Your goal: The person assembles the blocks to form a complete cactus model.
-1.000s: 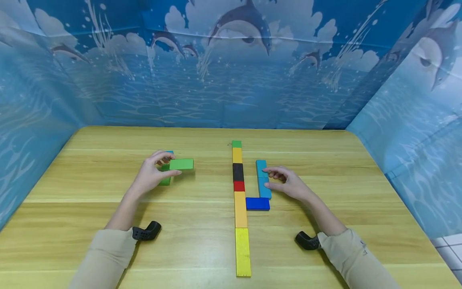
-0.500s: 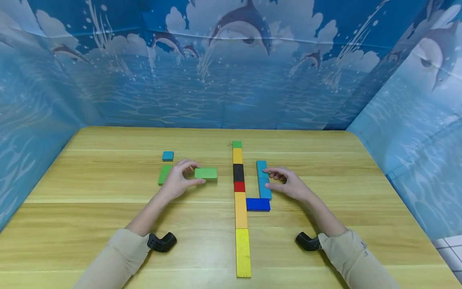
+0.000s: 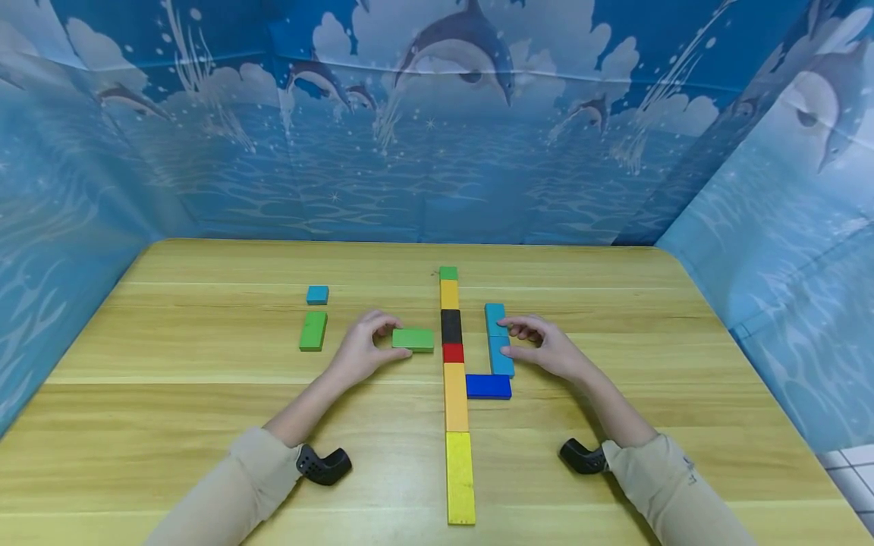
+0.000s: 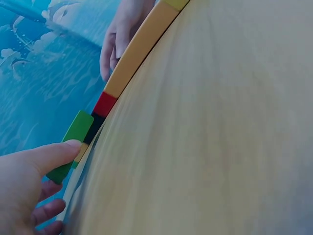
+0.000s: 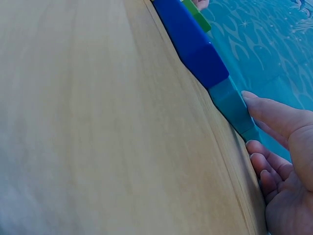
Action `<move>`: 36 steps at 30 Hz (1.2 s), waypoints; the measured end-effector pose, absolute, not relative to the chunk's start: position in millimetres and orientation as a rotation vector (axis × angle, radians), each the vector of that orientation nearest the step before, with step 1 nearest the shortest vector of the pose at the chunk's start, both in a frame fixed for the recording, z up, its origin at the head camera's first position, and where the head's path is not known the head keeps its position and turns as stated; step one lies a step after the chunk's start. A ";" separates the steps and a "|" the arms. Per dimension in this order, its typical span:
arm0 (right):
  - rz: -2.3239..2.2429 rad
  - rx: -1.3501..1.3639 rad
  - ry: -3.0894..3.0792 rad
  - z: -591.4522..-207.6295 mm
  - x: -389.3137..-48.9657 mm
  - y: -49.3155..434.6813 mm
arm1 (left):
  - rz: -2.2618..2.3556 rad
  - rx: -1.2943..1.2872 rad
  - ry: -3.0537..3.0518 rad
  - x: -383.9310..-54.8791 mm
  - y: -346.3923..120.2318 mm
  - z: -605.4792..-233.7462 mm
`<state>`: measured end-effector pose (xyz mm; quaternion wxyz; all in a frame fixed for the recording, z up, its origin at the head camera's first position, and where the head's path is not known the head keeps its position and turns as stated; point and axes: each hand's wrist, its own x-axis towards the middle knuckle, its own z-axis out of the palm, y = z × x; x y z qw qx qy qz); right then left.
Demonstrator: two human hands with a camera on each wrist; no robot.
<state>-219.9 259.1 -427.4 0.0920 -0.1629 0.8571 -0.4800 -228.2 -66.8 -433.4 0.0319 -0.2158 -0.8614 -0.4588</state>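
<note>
My left hand point(image 3: 365, 349) pinches one end of a green block point(image 3: 413, 340) between thumb and fingers, just left of the row's black block point(image 3: 451, 327) and red block point(image 3: 453, 353). In the left wrist view the thumb presses on this green block point(image 4: 78, 128). My right hand point(image 3: 546, 345) rests beside two light blue blocks point(image 3: 495, 320) laid end to end, its thumb tip and index fingertip at their surfaces and the other fingers loosely bent. A dark blue block point(image 3: 488, 387) bridges from these to the row; in the right wrist view the thumb lies by the light blue block point(image 5: 229, 102).
The row down the middle also has a small green block point(image 3: 448, 272), orange blocks point(image 3: 455, 396) and a long yellow block point(image 3: 460, 478). At left lie a second green block point(image 3: 313, 331) and a small blue block point(image 3: 317, 295). Dolphin-printed cloth point(image 3: 437, 182) surrounds the table.
My left hand has carried the green block right and toward me, from beside the other green block to near the row. The right hand has stayed in place.
</note>
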 end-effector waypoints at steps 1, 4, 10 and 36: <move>-1.424 -0.484 2.545 -427.3 -219.8 259.1 | -1.405 -0.673 -2.650 -228.1 -65.5 -433.8; -1.423 -0.485 2.545 -427.3 -219.7 259.1 | -1.384 -0.687 -2.646 -227.8 -62.2 -435.7; -1.422 -0.480 2.546 -428.5 -220.0 259.9 | -1.327 -0.673 -2.650 -227.6 -58.3 -438.9; -1.425 -0.500 2.544 -429.9 -221.0 260.6 | -1.194 -0.632 -2.729 -228.0 -53.1 -442.6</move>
